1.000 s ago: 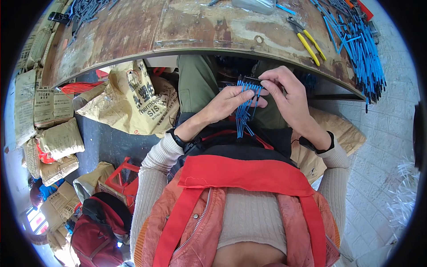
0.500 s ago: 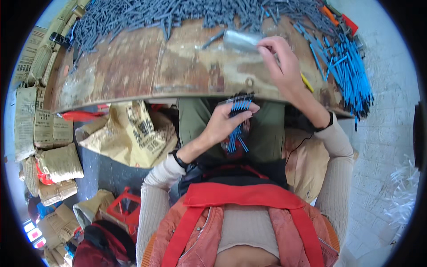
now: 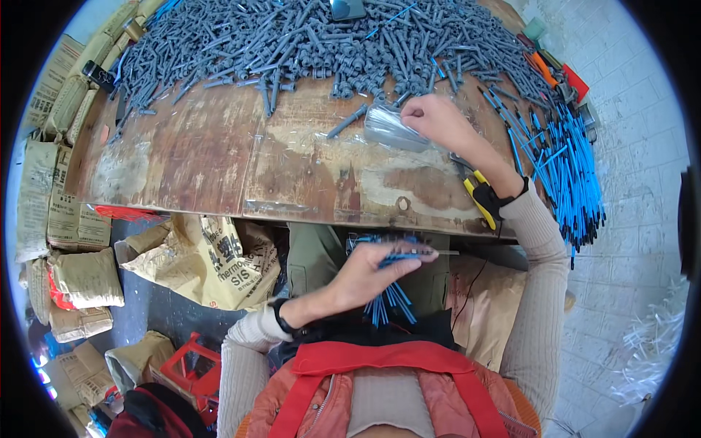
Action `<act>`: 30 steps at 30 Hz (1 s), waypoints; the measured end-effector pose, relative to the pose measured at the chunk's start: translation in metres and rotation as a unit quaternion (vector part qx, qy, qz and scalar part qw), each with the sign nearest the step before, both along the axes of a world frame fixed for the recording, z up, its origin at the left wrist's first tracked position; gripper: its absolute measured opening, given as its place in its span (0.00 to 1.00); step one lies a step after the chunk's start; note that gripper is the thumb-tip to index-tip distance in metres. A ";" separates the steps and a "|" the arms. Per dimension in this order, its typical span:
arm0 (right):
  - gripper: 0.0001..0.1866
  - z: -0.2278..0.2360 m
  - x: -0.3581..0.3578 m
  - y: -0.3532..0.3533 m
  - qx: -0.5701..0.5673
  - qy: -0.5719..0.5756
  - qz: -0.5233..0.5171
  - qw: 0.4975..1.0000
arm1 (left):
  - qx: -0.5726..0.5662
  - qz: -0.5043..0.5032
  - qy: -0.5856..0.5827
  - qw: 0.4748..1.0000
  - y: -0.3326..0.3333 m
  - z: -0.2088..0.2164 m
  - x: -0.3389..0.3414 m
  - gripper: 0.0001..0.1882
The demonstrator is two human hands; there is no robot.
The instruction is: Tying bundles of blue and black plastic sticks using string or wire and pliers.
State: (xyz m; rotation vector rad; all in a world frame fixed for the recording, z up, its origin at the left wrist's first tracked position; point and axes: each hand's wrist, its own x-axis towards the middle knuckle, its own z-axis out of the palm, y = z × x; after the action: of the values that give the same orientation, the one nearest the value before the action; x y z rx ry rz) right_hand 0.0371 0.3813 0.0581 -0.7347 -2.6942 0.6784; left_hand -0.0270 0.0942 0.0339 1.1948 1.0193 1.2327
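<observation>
Over my lap, my left hand point(image 3: 372, 274) is closed around a bundle of thin blue rods point(image 3: 391, 303). Their blue ends hang below the fingers, and the dark ends at the top are blurred. My right hand point(image 3: 442, 124) reaches over the wooden table point(image 3: 292, 160), its thumb and fingers pinched together at the edge of a stack of clear plastic sleeves point(image 3: 391, 131). Whether a sleeve is caught between those fingertips is too small to make out. Beside the right wrist lie pliers point(image 3: 478, 196) with yellow and black handles, partly covered by the forearm.
A wide heap of grey plastic bolt-like pieces point(image 3: 321, 44) covers the table's far side. Many blue rods with black ends point(image 3: 573, 175) overhang its right edge. Paper sacks point(image 3: 212, 263) stand below on the left, near a red plastic stool point(image 3: 191, 369).
The view has tilted so more of the table's far side shows. My right hand has moved left onto the clear sleeves, and the pliers are more exposed. My left hand still holds the blue rods.
</observation>
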 end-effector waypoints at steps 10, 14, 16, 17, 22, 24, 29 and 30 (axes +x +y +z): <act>0.07 0.048 0.050 -0.070 -0.091 0.129 -0.005 0.987 | 0.055 0.049 -0.044 0.996 0.010 -0.015 -0.008 0.11; 0.11 0.050 0.097 -0.128 0.076 0.148 0.051 0.985 | 0.060 0.044 -0.042 0.996 0.012 -0.017 -0.014 0.12; 0.15 0.055 0.109 -0.154 0.070 0.154 0.050 0.984 | 0.054 0.016 -0.079 0.995 0.008 -0.016 -0.013 0.12; 0.19 0.056 0.112 -0.164 0.059 0.156 0.054 0.985 | 0.048 0.015 -0.082 0.995 0.008 -0.014 -0.014 0.12; 0.26 0.063 0.116 -0.179 0.049 0.134 0.058 0.988 | 0.052 0.022 -0.081 0.995 0.007 -0.008 -0.016 0.13; 0.28 0.064 0.114 -0.180 0.053 0.131 0.066 0.988 | 0.062 0.030 -0.100 0.993 0.008 -0.009 -0.016 0.13; 0.26 0.061 0.111 -0.177 0.040 0.142 0.067 0.987 | 0.053 0.034 -0.090 0.994 0.009 -0.008 -0.016 0.13; 0.25 0.059 0.110 -0.175 0.047 0.153 0.072 0.985 | 0.049 0.036 -0.087 0.994 0.009 -0.008 -0.017 0.13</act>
State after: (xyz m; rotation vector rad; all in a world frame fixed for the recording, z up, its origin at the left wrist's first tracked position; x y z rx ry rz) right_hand 0.1468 0.2059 0.1173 -0.3784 -2.4914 0.6336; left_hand -0.0437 0.1032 0.0259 1.1115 0.8871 1.4307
